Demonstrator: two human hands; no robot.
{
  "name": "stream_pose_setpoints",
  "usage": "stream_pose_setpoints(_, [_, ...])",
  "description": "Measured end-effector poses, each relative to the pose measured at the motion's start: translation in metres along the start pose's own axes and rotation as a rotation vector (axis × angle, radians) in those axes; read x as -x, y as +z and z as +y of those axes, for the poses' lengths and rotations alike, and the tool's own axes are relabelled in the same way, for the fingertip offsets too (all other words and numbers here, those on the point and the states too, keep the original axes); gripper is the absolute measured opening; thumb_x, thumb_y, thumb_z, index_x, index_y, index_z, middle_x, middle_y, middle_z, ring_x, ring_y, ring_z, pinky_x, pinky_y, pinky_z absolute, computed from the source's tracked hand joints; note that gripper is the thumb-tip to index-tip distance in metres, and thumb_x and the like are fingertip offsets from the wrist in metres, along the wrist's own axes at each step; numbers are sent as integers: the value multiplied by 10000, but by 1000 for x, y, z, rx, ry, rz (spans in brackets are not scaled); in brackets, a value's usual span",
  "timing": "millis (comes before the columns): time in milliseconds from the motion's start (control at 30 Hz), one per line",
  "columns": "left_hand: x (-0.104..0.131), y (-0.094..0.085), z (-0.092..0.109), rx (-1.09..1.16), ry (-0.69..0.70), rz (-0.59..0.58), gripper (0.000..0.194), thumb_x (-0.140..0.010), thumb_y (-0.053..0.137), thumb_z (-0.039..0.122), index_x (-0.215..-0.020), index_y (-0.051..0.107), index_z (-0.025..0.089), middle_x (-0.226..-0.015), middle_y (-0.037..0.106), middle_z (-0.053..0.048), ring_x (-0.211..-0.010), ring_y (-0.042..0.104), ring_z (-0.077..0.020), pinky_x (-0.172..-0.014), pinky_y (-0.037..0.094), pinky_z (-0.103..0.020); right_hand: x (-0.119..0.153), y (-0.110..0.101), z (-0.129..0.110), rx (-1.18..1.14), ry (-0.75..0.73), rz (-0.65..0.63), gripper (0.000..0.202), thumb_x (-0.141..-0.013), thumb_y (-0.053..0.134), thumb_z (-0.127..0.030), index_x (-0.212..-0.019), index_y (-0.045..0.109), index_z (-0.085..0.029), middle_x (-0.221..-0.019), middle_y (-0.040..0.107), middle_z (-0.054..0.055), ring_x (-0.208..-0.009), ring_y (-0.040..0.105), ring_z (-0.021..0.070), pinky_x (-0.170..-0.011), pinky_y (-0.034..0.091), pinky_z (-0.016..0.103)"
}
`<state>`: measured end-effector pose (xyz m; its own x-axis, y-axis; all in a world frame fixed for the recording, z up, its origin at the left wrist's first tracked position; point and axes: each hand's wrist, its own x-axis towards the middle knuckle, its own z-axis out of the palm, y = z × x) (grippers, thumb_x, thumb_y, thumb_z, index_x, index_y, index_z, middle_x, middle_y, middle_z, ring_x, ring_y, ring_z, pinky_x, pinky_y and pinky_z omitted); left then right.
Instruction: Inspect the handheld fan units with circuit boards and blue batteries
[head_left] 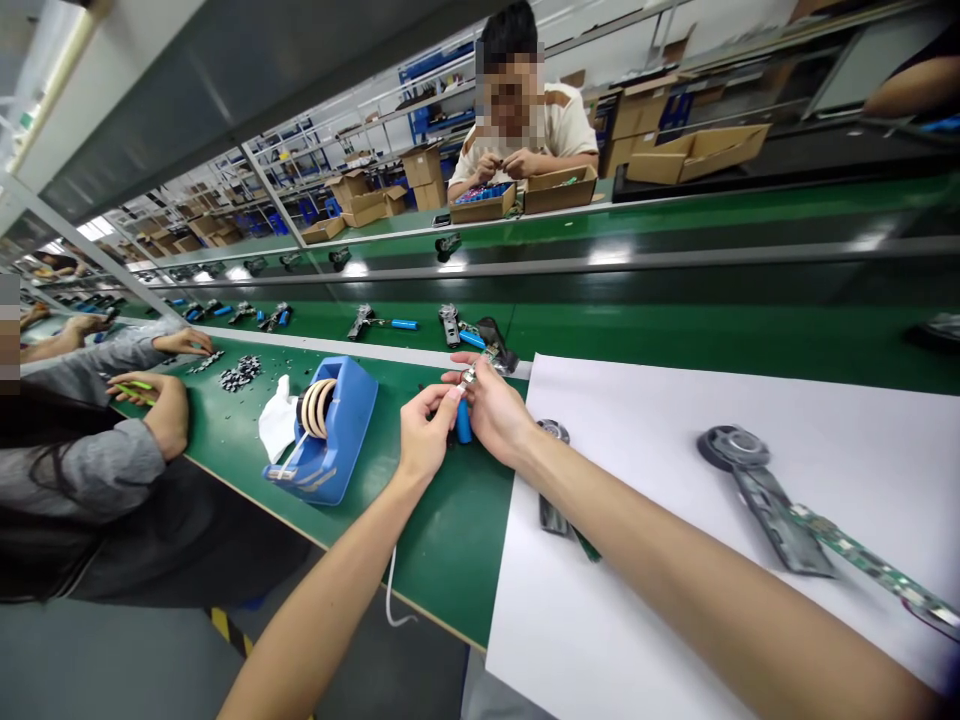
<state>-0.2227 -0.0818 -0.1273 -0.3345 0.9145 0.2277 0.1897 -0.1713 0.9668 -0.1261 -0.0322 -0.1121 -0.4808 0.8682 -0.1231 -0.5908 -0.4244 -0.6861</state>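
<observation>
My left hand (426,430) pinches a small white piece at the near end of an electronic assembly. Around the same assembly, my right hand (499,408) closes its fingers; part of a green circuit board shows between the fingertips. A blue cylinder (463,422) hangs below, between my two hands. Just beyond my right hand is a dark housing part (495,340). Under my right forearm, partly covered, a grey device housing (553,515) lies on the white sheet (622,630). Farther right on the sheet is another housing (780,510) with a long circuit board (874,562).
A blue tape dispenser (337,430) stands left of my hands. Small dark parts (240,373) lie near a co-worker's hands (154,395) at the left. Device assemblies (361,322) line the green belt (615,335). Across it sits a person (555,130) behind cardboard boxes (559,192).
</observation>
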Motion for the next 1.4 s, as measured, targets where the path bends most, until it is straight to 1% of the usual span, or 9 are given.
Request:
stream_pose_setpoints(67, [0, 0, 0, 10, -1, -5, 315, -853, 662, 457, -792, 662, 148, -528, 441, 46, -490, 381, -87, -494, 306, -248, 0, -1, 0, 2, 4, -18, 297, -1038, 373, -431, -1013, 592, -232, -812, 621, 12, -640, 567, 144, -489, 449, 235])
stream_pose_setpoints(200, [-2, -1, -1, 26, -2, -10, 308, -861, 661, 445, -801, 663, 142, -524, 435, 49, -473, 372, -75, -474, 297, -235, -2, -4, 3, 7, -18, -51, 308, -979, 493, -523, -998, 596, -234, -814, 622, 5, -634, 565, 143, -507, 473, 242])
stream_pose_setpoints(600, [-2, -1, -3, 40, 4, -12, 373, -828, 690, 508, -813, 687, 135, -518, 438, 52, -440, 361, -64, -407, 252, -213, -6, -8, 6, -14, -42, -30, 265, -996, 478, -458, -965, 600, -225, -796, 607, 7, -644, 560, 144, -488, 478, 243])
stream_pose_setpoints(733, [-2, 0, -2, 46, -6, -22, 367, -822, 695, 497, -799, 678, 130, -508, 432, 55, -427, 353, -60, -404, 254, -210, -7, -9, 7, 8, -50, -57, 287, -992, 473, -475, -947, 593, -219, -768, 589, 1, -607, 546, 142, -472, 479, 253])
stream_pose_setpoints(833, [-3, 0, -3, 57, -19, -20, 367, -818, 695, 494, -807, 671, 128, -505, 430, 58, -418, 346, -59, -398, 244, -209, -8, -11, 11, 44, -82, -82, 320, -960, 511, -535, -948, 584, -223, -757, 576, -9, -577, 531, 134, -469, 470, 255])
stream_pose_setpoints(1000, [-5, -3, -4, 74, -28, -10, 368, -815, 692, 498, -805, 659, 131, -508, 436, 56, -423, 330, -59, -403, 232, -211, -12, -15, 21, 191, -203, -56, 428, -884, 573, -640, -930, 619, -217, -808, 588, 1, -620, 536, 118, -535, 475, 242])
stream_pose_setpoints(1267, [-10, -7, -6, 37, -7, -26, 365, -801, 690, 499, -755, 618, 144, -515, 459, 44, -474, 372, -73, -483, 299, -215, -18, -17, 26, 379, -284, -31, 478, -904, 530, -644, -893, 698, -198, -908, 663, 53, -806, 617, 155, -711, 496, 258])
stream_pose_setpoints(1333, [-10, -6, -6, 14, 3, -20, 360, -807, 678, 498, -754, 614, 148, -518, 462, 43, -479, 386, -79, -493, 314, -219, -18, -17, 26, 381, -269, -34, 489, -899, 532, -653, -896, 703, -195, -888, 663, 53, -780, 618, 157, -684, 489, 258])
stream_pose_setpoints(1400, [-9, -6, -6, -22, 12, -10, 342, -827, 652, 487, -775, 629, 150, -517, 465, 44, -473, 396, -87, -493, 324, -224, -17, -15, 25, 345, -211, -45, 499, -897, 526, -662, -930, 699, -196, -831, 647, 44, -702, 601, 152, -602, 464, 254])
